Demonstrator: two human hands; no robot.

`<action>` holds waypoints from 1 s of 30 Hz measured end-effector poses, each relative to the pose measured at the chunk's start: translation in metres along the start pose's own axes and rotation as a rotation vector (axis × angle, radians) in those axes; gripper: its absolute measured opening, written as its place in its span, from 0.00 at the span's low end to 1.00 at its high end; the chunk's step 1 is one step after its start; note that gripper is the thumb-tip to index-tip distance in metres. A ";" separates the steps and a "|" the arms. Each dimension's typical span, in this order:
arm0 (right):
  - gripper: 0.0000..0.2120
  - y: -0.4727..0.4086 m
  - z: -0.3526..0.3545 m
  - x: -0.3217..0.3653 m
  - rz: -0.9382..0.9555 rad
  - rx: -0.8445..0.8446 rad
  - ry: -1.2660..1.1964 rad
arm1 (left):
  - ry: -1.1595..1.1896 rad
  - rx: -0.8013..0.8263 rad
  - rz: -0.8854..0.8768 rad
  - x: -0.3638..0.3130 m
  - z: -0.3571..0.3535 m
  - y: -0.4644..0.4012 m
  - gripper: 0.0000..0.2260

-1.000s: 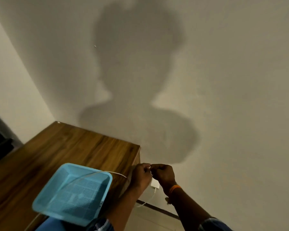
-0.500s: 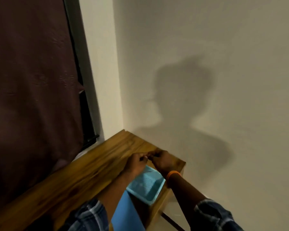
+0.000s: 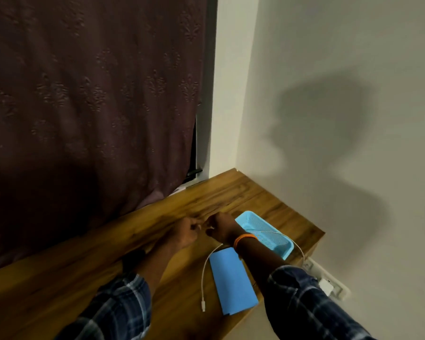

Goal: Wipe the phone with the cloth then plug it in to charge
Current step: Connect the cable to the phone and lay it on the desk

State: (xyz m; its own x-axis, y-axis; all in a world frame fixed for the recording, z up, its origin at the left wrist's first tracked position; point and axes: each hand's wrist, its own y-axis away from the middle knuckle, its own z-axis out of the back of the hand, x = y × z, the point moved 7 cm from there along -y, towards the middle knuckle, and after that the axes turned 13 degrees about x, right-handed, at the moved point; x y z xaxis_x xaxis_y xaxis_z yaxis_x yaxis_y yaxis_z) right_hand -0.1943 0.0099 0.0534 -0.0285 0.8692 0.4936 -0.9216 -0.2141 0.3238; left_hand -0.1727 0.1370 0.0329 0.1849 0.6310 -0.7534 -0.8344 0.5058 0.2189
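Your left hand [image 3: 184, 233] and right hand [image 3: 220, 229] meet knuckle to knuckle over the brown wooden tabletop [image 3: 88, 273], fingers curled; whether they pinch anything between them cannot be told (the gap is blurred). Just behind your right wrist the thin white charging cable [image 3: 203, 278] loops down to a free connector near the folded flat blue cloth [image 3: 233, 283]. Beyond that wrist lies the light-blue perforated plastic tray [image 3: 268, 239]; farther right, the white wall socket [image 3: 326, 283]. The phone is nowhere visible, so the step is uncertain. Plugging in calls for first locating the phone, then taking up that connector.
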 end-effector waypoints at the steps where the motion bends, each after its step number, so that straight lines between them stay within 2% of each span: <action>1: 0.16 -0.005 -0.009 0.003 0.014 0.043 0.073 | -0.019 0.023 0.008 0.007 -0.003 0.003 0.12; 5: 0.14 -0.011 -0.062 0.015 0.099 0.316 0.316 | -0.097 0.061 0.107 0.042 -0.017 0.021 0.05; 7: 0.13 -0.011 -0.085 0.014 0.099 0.455 0.426 | -0.090 0.097 0.139 0.058 -0.023 0.027 0.08; 9: 0.16 -0.009 -0.101 0.014 0.125 0.555 0.532 | -0.070 0.133 0.152 0.068 -0.027 0.027 0.11; 12: 0.17 -0.007 -0.122 0.012 0.219 0.652 0.649 | -0.085 0.145 0.168 0.080 -0.032 0.026 0.13; 15: 0.14 -0.009 -0.130 0.013 0.273 0.632 0.675 | -0.126 0.200 0.139 0.087 -0.039 0.024 0.13; 18: 0.12 -0.013 -0.135 0.017 0.266 0.664 0.660 | -0.306 0.281 0.116 0.097 -0.050 0.027 0.12; 22: 0.12 -0.017 -0.138 0.024 0.207 0.700 0.678 | -0.457 0.364 0.053 0.112 -0.065 0.034 0.19; 24: 0.12 -0.021 -0.136 0.025 0.209 0.657 0.706 | -0.466 0.371 0.026 0.114 -0.061 0.036 0.19; 27: 0.12 -0.026 -0.129 0.032 0.241 0.561 0.654 | -0.472 0.365 -0.035 0.114 -0.044 0.040 0.12; 30: 0.10 -0.027 -0.116 0.042 0.251 0.456 0.517 | -0.489 0.325 -0.053 0.123 -0.023 0.045 0.14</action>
State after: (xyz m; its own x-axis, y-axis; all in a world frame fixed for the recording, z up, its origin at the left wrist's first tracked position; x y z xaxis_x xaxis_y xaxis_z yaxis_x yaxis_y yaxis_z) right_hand -0.2156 0.1033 -0.0279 -0.5003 0.8449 0.1894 -0.6139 -0.5004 0.6105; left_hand -0.1990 0.2243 -0.0642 0.5042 0.7588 -0.4122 -0.6296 0.6497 0.4260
